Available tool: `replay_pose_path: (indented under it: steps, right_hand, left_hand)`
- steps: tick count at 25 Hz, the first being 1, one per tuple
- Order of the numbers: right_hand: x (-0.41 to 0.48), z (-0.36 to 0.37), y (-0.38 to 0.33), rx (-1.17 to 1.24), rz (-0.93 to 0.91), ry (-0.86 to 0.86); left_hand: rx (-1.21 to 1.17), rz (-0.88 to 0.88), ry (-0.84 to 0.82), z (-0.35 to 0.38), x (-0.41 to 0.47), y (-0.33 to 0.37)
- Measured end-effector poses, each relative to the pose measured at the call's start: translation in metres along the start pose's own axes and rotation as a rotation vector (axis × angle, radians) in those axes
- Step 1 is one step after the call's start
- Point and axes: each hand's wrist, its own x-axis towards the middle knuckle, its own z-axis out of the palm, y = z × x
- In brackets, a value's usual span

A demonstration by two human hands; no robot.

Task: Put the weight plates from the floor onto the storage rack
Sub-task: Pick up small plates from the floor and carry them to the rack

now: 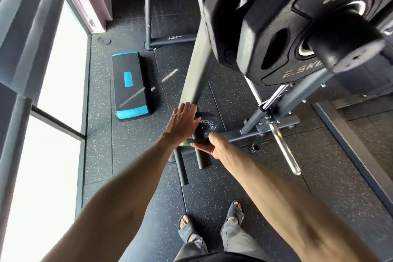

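Two hands work low on the storage rack [197, 66]. At ten o'clock of the peg [203, 155] my left hand [182, 123] lies flat and spread against the dark Rogue plate [207, 123], pressing, not gripping. At three o'clock my right hand [214, 144] curls half closed around a thin green plate [187, 143], easing it onto that peg. Up at one o'clock, bigger plates [265, 27] already hang stored. Whether more lie on the floor, I cannot tell.
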Motion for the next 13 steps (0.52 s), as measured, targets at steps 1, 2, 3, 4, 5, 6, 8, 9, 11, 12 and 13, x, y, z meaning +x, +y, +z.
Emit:
replay_pose_path:
  steps: [1,2,3,4,5,6,8,9,11,12,13]
  right_hand:
    - [0.003,0.011,-0.008,0.008,-0.027,-0.004]
    - [0.005,0.020,-0.014,0.005,-0.059,-0.003]
    - [0.007,0.027,-0.019,-0.001,-0.089,0.000]
    - [0.008,0.031,-0.023,-0.012,-0.104,0.006]
    - [0.010,0.032,-0.025,-0.047,-0.117,0.010]
    - [0.011,0.030,-0.026,-0.096,-0.123,0.012]
    - [0.009,0.019,-0.029,-0.223,-0.136,0.018]
    - [0.007,0.012,-0.031,-0.297,-0.152,0.020]
    - [0.005,-0.009,-0.039,-0.439,-0.228,0.044]
    - [0.007,-0.023,-0.043,-0.527,-0.297,0.070]
    - [0.008,-0.040,-0.047,-0.636,-0.386,0.097]
  left_hand:
    - [0.034,0.013,0.060,-0.004,-0.005,-0.004]
    - [0.056,0.031,0.103,-0.007,-0.011,-0.008]
    - [0.061,0.055,0.124,-0.008,-0.018,-0.013]
    - [0.058,0.081,0.112,-0.006,-0.024,-0.016]
    - [0.049,0.094,0.074,-0.005,-0.030,-0.019]
    - [0.033,0.096,0.025,-0.004,-0.033,-0.018]
    - [-0.001,0.122,-0.035,-0.003,-0.028,-0.008]
    - [-0.010,0.146,-0.057,-0.002,-0.021,0.000]
    - [-0.005,0.195,-0.108,-0.001,-0.003,0.027]
    - [0.007,0.217,-0.129,0.000,0.006,0.043]
    - [0.025,0.238,-0.148,0.002,0.015,0.060]
